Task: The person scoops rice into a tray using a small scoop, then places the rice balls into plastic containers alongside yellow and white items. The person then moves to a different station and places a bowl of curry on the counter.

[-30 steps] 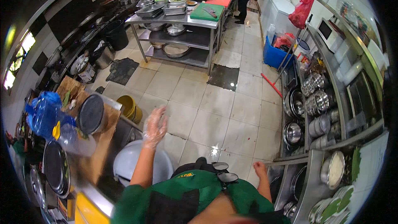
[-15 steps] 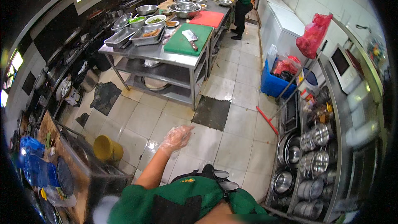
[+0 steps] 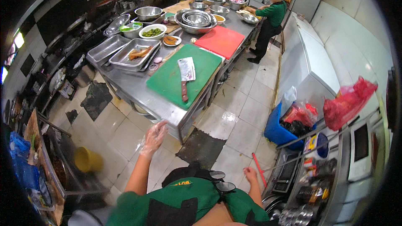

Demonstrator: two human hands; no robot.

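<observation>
My left hand [image 3: 154,137], in a clear plastic glove, is raised in front of me near the close corner of a steel worktable [image 3: 165,121]. Its fingers are loosely apart and hold nothing. My right hand [image 3: 251,175] hangs low at my right side, with loose fingers and nothing visible in it. On the table lies a green cutting board [image 3: 167,75], with a cleaver [image 3: 186,73] flat on top, its wooden handle toward me. Beside the board are a steel tray [image 3: 132,54] with brown pieces of food and a few cut onions [image 3: 155,62].
A red cutting board [image 3: 220,41] and stacked steel bowls [image 3: 197,20] are farther along the table. A person [image 3: 270,21] works at its far right. A blue bin [image 3: 272,129], a red squeegee [image 3: 258,169] and a pot shelf stand right; a yellow bucket [image 3: 88,159] sits left.
The worktable and cutting boards appear closer and larger, and the view has turned left. My left hand is more upright. My right hand has come into view.
</observation>
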